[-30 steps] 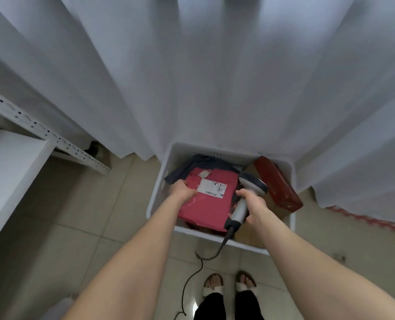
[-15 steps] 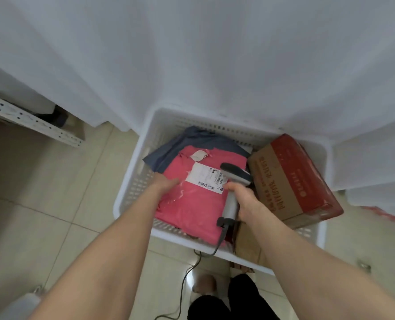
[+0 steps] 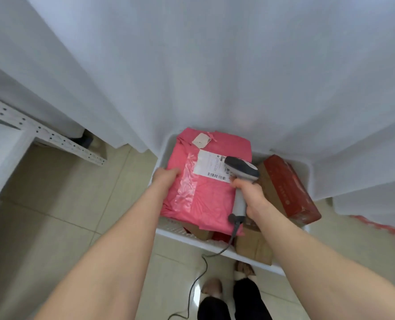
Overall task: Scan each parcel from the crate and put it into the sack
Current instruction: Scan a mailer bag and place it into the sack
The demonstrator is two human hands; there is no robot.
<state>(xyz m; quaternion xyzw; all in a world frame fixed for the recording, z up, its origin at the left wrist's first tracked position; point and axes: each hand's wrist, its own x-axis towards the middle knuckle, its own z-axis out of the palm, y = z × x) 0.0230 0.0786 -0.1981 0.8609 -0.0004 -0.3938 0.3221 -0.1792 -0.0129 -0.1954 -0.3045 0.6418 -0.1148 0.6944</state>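
Observation:
A pink plastic parcel [image 3: 205, 195] with a white barcode label [image 3: 211, 165] is held up over the white crate [image 3: 191, 237]. My left hand [image 3: 165, 179] grips its left edge, fingers curled underneath. My right hand [image 3: 249, 195] holds a grey corded barcode scanner [image 3: 241, 168], whose head points at the label's right end. A red and brown cardboard box [image 3: 288, 188] leans in the crate's right side. More brown parcels [image 3: 254, 244] lie low in the crate. No sack is in view.
White curtains [image 3: 191, 65] hang right behind the crate and cover its far rim. A white metal shelf [image 3: 11, 135] stands at the left. The scanner cable [image 3: 198, 276] trails over the tiled floor by my feet [image 3: 215, 285].
My left hand has lifted the pink parcel up off the pile and tilted it toward me; it now hides the dark blue parcel. The scanner stayed by the label.

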